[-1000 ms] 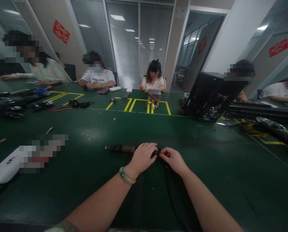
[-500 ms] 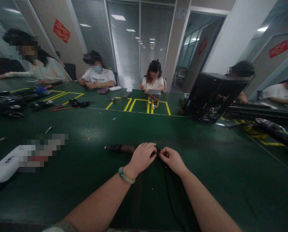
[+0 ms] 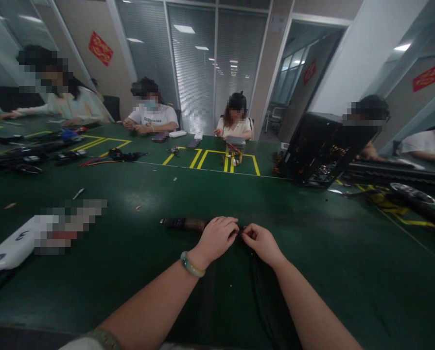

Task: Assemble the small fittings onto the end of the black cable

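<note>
A dark, stick-shaped corded tool (image 3: 193,224), resembling an electric screwdriver, lies crosswise on the green table. Its small silver tip points left, and its middle is brownish. My left hand (image 3: 218,238), with a bangle at the wrist, is closed over the tool's right part and hides it. Close beside it, thumb and fingers of my right hand (image 3: 263,243) pinch at the tool's right end, where the cord begins. What exactly sits between those fingertips is too small and dark to tell. A black cable (image 3: 256,287) runs from there toward me along my right forearm.
A white device (image 3: 9,245) with a cable lies at the left, near a small pale stick (image 3: 78,193). Ahead stand a black computer case (image 3: 312,150) and a power supply (image 3: 235,142) with wires. Bundled cables (image 3: 120,155) lie back left. Several people sit around the table.
My camera view has shifted slightly, so the scene sits a little further right. Both hands keep their places at the tool's right end, with barely any finger movement.
</note>
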Demonstrator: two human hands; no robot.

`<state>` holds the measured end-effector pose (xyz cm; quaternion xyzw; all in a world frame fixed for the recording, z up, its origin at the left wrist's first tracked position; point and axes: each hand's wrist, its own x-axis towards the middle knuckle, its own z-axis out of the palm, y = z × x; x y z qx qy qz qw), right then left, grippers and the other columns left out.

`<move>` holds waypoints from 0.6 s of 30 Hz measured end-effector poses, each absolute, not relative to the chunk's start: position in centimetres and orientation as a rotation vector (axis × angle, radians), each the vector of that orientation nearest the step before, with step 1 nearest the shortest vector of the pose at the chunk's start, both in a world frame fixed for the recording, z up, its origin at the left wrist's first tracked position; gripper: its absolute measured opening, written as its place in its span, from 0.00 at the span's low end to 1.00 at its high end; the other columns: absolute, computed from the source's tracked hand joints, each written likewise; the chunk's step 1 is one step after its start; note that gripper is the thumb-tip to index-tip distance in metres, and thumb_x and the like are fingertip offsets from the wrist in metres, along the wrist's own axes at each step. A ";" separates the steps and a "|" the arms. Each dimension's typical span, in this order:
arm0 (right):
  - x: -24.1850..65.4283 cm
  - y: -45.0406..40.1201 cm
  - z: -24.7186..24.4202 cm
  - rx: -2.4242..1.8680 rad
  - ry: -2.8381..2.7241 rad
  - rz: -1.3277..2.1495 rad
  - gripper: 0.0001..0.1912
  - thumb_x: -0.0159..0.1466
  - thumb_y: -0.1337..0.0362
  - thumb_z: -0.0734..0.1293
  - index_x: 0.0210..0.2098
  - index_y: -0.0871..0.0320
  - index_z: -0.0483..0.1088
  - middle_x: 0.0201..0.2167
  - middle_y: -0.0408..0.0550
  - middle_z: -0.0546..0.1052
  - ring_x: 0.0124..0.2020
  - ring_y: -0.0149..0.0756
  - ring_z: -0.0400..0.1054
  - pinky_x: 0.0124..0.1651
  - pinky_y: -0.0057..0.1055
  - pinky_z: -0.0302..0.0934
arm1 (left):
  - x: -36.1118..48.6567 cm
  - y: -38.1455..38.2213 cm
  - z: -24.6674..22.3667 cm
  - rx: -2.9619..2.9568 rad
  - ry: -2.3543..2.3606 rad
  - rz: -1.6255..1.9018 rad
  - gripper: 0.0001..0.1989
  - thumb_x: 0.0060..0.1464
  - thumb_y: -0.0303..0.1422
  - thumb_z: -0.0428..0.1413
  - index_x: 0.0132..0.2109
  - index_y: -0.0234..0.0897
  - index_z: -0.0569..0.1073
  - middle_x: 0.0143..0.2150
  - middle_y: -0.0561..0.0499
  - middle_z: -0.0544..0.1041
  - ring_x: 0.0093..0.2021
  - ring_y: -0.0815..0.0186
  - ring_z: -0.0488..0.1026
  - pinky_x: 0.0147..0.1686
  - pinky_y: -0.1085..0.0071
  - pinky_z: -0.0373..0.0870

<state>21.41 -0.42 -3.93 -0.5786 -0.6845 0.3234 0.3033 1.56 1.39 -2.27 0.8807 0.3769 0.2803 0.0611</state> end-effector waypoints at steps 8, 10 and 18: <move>21.4 -0.6 -3.3 -1.534 -1.851 0.817 0.07 0.62 0.59 0.65 0.33 0.55 0.71 0.29 0.42 0.76 0.28 0.34 0.68 0.30 0.27 0.57 | 1.5 1.3 -2.1 2.661 1.127 0.842 0.05 0.58 0.27 0.54 0.42 0.40 0.71 0.51 0.51 0.72 0.52 0.62 0.69 0.54 0.59 0.62; 21.5 -0.7 -3.2 -1.530 -1.850 0.820 0.06 0.62 0.60 0.65 0.33 0.56 0.71 0.28 0.41 0.76 0.28 0.33 0.68 0.29 0.27 0.57 | 1.5 1.4 -2.2 2.660 1.130 0.834 0.05 0.57 0.27 0.54 0.42 0.40 0.71 0.51 0.52 0.72 0.51 0.62 0.69 0.54 0.60 0.62; 21.5 -0.5 -4.0 -1.530 -1.819 0.858 0.05 0.61 0.61 0.65 0.33 0.57 0.69 0.26 0.40 0.74 0.26 0.32 0.66 0.27 0.25 0.56 | 1.5 1.5 -2.3 2.647 1.126 0.826 0.05 0.58 0.28 0.55 0.41 0.41 0.71 0.51 0.51 0.73 0.52 0.61 0.68 0.53 0.60 0.61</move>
